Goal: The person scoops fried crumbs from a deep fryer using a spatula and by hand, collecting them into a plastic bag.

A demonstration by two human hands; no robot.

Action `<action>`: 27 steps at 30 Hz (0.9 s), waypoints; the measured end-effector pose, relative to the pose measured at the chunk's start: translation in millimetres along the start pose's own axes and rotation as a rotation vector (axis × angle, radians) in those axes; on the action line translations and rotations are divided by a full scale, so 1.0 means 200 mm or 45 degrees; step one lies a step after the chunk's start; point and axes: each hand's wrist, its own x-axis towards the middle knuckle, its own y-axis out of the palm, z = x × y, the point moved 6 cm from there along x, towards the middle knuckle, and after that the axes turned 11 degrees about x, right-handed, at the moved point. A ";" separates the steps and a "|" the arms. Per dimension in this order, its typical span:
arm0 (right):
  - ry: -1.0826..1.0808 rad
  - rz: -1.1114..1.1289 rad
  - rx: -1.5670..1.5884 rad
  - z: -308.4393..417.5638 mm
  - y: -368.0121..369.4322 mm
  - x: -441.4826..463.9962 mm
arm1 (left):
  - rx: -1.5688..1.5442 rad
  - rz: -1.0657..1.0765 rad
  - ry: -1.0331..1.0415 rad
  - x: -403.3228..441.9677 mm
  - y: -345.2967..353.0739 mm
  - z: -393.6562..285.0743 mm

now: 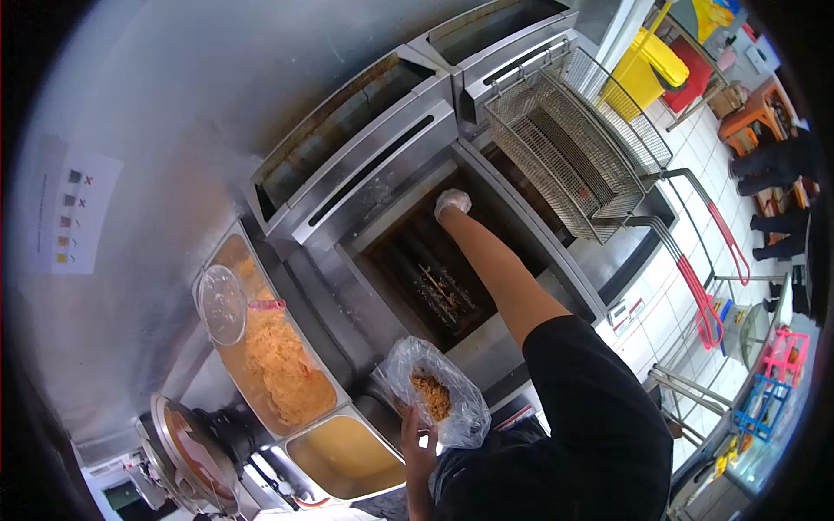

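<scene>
A crumpled clear plastic bag (465,425) w/ loose golden-brown crumbs (432,397) inside sits at the near edge of a square dark-bottomed steel fryer vat (395,323), its mouth open, beside a rectangular steel pan of orange-tinted flour or breading (287,365). The bag looks v. light & limp, apt to sag or spill if tipped; the film may be slippery if greasy. Best hold, by judgement: gathered rim, w/ a palm under the crumb wt. The crumbs look dry-ish & fragile, easily crushed.

L hand (419,445), bare, comes up from the bottom of the view, fingers curled & partly closed on the bag's side nr the crumbs. R hand (453,204), in thin clear plastic, reaches deep across the vat to its far end, forearm slanting down from a black short sleeve (599,417), elbow nearly straight. Its fingers are hidden; can't tell how far open, or if it grips anything. Pale scraps (443,295) lie on the vat floor btwn R hand & bag.
</scene>
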 end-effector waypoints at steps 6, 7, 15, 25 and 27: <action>0.026 -0.444 -0.028 0.07 0.30 0.42 | 0.033 -0.019 -0.066 -0.03 -0.02 0.05; 0.006 -0.370 -0.074 0.09 0.41 0.51 | -0.005 -0.037 0.001 -0.05 -0.01 0.13; 0.112 -0.025 -0.265 -0.08 0.21 0.25 | -0.033 0.015 0.090 -0.05 0.16 0.61; 0.196 -0.071 -0.305 -0.01 0.30 0.32 | -0.204 0.107 -0.229 -0.01 0.03 0.45; 0.179 -0.184 -0.236 0.00 0.32 0.37 | -0.060 0.023 -0.006 0.01 -0.02 0.26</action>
